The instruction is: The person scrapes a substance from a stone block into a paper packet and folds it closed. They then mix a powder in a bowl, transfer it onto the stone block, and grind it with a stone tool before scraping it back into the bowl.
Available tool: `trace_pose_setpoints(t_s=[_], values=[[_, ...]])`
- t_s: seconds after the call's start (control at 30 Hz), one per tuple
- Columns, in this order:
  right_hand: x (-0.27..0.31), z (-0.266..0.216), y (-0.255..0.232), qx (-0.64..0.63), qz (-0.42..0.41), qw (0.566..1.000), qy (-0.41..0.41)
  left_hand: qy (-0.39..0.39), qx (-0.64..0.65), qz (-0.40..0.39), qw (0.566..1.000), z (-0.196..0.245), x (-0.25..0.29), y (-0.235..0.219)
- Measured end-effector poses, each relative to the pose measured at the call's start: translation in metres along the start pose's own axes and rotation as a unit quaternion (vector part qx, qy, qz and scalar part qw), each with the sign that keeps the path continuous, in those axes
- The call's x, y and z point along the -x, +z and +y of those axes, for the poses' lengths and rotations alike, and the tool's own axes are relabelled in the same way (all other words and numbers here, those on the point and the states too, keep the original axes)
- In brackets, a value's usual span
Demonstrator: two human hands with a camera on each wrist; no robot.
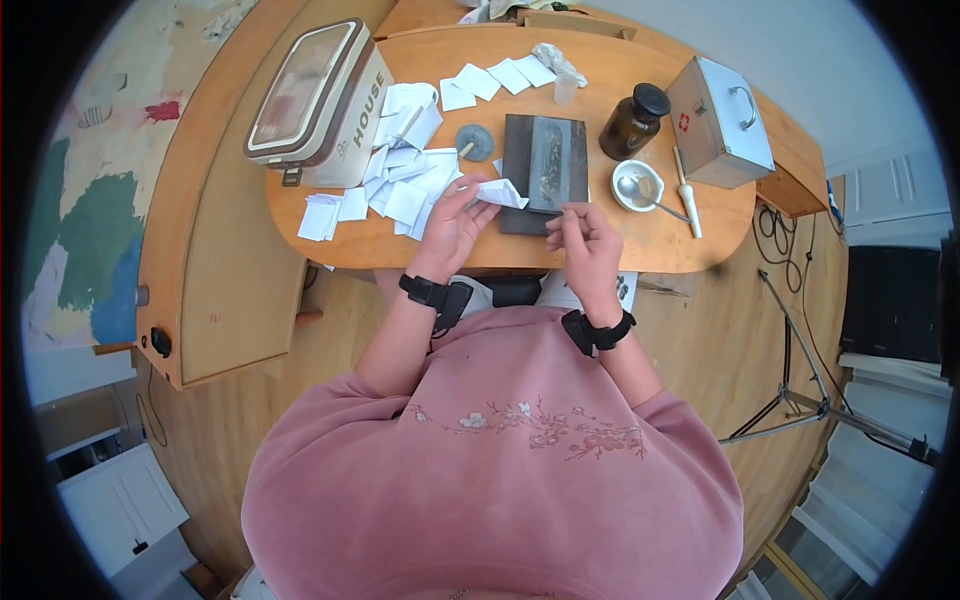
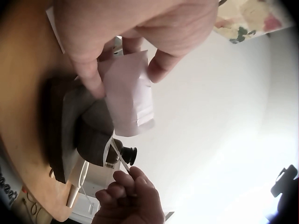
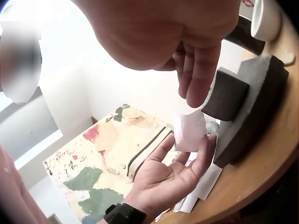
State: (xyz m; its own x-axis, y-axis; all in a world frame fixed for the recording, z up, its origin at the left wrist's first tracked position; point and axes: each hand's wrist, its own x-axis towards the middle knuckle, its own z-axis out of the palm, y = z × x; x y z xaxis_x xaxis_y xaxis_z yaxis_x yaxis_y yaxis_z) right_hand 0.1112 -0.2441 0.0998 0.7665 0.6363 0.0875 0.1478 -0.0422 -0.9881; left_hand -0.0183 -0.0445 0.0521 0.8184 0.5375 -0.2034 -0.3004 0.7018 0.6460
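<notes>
My left hand (image 1: 457,228) holds a folded white paper packet (image 1: 500,193) by its side, thumb and fingertips on it. In the left wrist view the packet (image 2: 128,93) hangs beside a dark block on a slab. My right hand (image 1: 588,245) is raised over the near right edge of that dark slab (image 1: 520,222), which has a grey top. Its fingers are curled, with thumb and forefinger close together just right of the packet; I cannot tell whether something thin is between them. From the right wrist view, those fingertips (image 3: 194,100) hang right above the packet (image 3: 189,133).
White paper sheets and folded pieces (image 1: 405,200) spread left, near a lidded box (image 1: 320,100). Behind lie a round grey lid-like disc (image 1: 475,143) and more white papers (image 1: 478,82). Rightward stand a brown bottle (image 1: 630,125), a white bowl (image 1: 622,200) with a spoon, a white wand and a metal case (image 1: 715,125).
</notes>
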Motion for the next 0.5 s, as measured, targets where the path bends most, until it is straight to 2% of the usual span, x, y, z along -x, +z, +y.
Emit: trace_pose_setpoints(t_s=[0.07,0.17,0.3,0.5], values=[[-0.004,0.012,-0.001,-0.160,0.033,0.986,0.030,0.003,-0.016,0.022,1.000,0.000,-0.001,0.002],[-0.004,0.018,-0.003,-0.215,0.053,0.973,0.061,0.000,-0.014,0.009,1.000,-0.001,-0.002,-0.001],[-0.003,0.017,-0.004,-0.241,0.067,0.965,0.077,0.002,-0.006,-0.003,1.000,-0.001,-0.003,-0.003],[0.006,0.001,0.007,-0.212,0.018,0.977,0.017,0.005,-0.005,-0.015,1.000,0.000,-0.002,-0.003]])
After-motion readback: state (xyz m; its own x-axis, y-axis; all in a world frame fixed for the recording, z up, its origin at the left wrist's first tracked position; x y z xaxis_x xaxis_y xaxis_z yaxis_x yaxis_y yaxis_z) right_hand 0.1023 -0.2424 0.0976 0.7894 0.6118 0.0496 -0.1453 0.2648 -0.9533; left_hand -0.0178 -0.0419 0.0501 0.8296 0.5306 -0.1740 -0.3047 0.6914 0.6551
